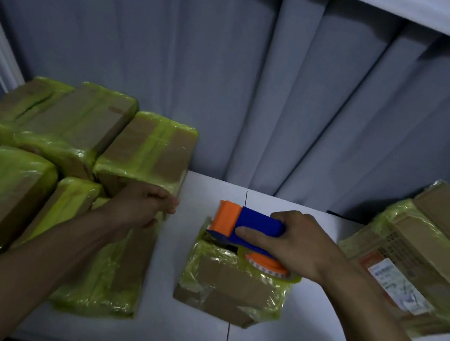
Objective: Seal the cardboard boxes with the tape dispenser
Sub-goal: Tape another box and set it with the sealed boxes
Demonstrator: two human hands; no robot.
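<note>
Grey pleated curtain (233,69) closes off the back of the station, with a white shelf edge (416,12) overhead at upper right and a white table (313,315) as your work surface; lighting is dim. Your right hand (303,246) is wrapped round the blue body of the tape dispenser (250,226), thumb laid along its near side, and the tool rests on the far top edge of the centre box (230,285), its orange roller end pointing away from you. That box already carries yellow-green tape over its top and corners, though bare cardboard shows on the near face and a dark gap is visible just under the dispenser, so judge it partly sealed and currently in hand. Your left hand (143,208) hovers with fingers curled beside the left pile (72,130); whether it grips anything cannot be told. The pile, several boxes deep, looks fully wrapped in the same tape, and the flat box (113,264) below your left forearm likewise. The right stack (423,258), bearing a printed label (393,283), shows tape too, with wide stretches of plain cardboard, so its status is unclear. Assessment: most of the batch appears done; the centre box remains, possibly the right stack.
</note>
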